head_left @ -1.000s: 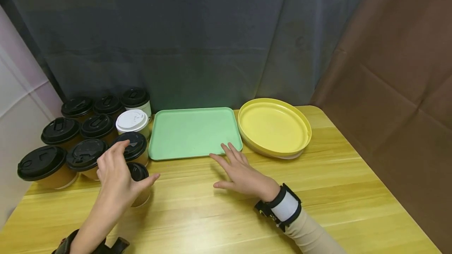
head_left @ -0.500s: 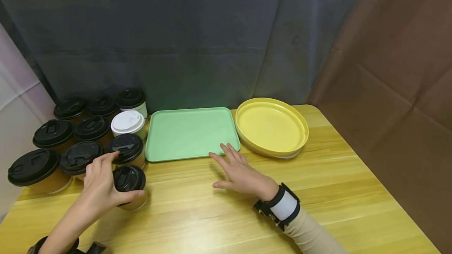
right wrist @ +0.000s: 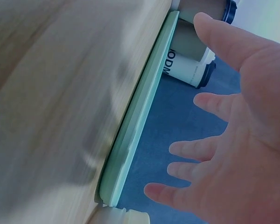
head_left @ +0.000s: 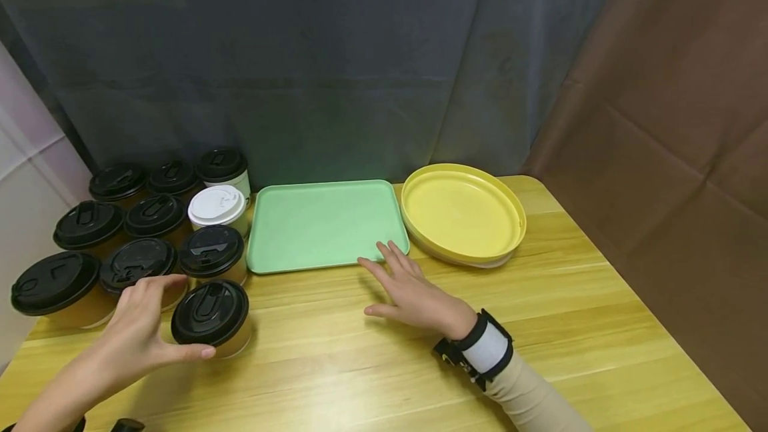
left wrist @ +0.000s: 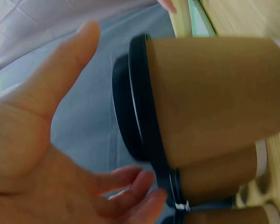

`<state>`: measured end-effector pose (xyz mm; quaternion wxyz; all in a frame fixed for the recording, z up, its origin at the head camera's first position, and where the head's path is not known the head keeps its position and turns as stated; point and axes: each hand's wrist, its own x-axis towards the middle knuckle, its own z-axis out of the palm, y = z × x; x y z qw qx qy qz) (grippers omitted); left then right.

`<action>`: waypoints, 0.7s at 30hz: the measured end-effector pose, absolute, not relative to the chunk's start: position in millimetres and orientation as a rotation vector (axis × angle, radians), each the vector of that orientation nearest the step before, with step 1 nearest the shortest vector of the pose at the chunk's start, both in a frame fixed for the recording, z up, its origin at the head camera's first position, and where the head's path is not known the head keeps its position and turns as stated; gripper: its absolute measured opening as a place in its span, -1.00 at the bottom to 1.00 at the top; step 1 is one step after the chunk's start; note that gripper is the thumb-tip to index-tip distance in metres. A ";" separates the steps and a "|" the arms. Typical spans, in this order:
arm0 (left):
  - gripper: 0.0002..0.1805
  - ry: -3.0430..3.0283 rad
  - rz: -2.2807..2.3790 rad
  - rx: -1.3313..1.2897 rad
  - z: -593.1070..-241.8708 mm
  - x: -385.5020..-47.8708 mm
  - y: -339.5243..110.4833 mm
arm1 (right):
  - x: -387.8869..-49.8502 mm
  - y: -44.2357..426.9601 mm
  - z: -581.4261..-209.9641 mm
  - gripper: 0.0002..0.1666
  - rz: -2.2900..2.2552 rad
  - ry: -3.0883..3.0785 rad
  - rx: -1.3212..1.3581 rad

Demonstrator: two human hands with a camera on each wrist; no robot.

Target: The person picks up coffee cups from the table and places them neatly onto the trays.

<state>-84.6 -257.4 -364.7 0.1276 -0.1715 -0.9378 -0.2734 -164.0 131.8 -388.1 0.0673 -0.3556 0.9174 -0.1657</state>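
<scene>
A brown paper cup with a black lid [head_left: 210,313] stands upright at the front of the cup group. My left hand [head_left: 135,335] is just left of it, thumb and fingers spread apart. In the left wrist view a gap shows between the thumb and the cup [left wrist: 214,98]; the fingertips come close to its lid, and I cannot tell if they touch. My right hand [head_left: 414,295] hovers over the table by the near edge of the green tray [head_left: 327,225], fingers spread and holding nothing. The right wrist view shows its palm beside the tray [right wrist: 140,107].
Several lidded cups stand close together at the left, among them one with a white lid [head_left: 217,205]. Right of the tray lies a round yellow tray [head_left: 462,215] on top of another round piece. A dark cloth [head_left: 336,72] hangs behind the wooden table [head_left: 372,372].
My left hand has moved left and toward the front, from over the front cup to its left side. The right hand has hardly moved. The head view has shifted slightly.
</scene>
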 end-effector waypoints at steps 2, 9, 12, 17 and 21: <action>0.17 -2.762 -0.794 -0.539 -367.2 -84.4 -262.9 | -163.8 131.7 -387.5 -0.10 -0.497 2.764 -1.065; 0.11 -2.786 -0.860 -0.708 -376.4 -92.8 -279.0 | -162.5 131.9 -386.1 -0.09 -0.499 2.760 -1.046; 0.06 -2.818 -0.904 -0.718 -379.5 -95.5 -282.9 | -162.5 131.9 -386.0 -0.10 -0.503 2.755 -1.043; 0.01 -2.911 -0.893 -0.694 -383.7 -98.1 -285.2 | -164.2 132.6 -386.7 -0.16 -0.448 2.779 -1.059; 0.00 -2.972 -0.948 -0.685 -387.6 -101.0 -287.7 | -168.1 133.8 -388.3 -0.28 -0.360 2.855 -1.077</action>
